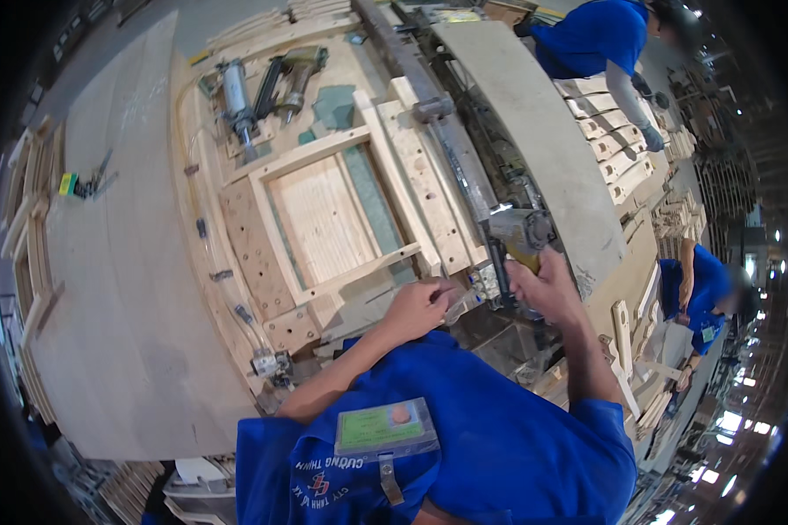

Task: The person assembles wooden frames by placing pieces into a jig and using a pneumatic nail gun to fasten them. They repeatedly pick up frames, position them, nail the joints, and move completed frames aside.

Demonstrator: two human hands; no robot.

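Observation:
My right hand [549, 287] is wrapped round the handle of a pneumatic nail gun [523, 229], held over the right side of the work jig. My left hand [422, 310] has its fingers curled in at the near right corner of a light wooden frame [313, 153]. What those fingers hold, if anything, is hidden. The frame lies in the jig round a pale wooden panel [326, 219]. A metal fitting [484, 280] sits between my two hands.
A cylinder [235, 98] and another air tool [298, 83] lie at the jig's far end. A metal rail [451, 144] runs along the right. A wide board [140, 262] lies left. Two people in blue, one far right [591, 39], one right [705, 284], work beside wooden parts [606, 144].

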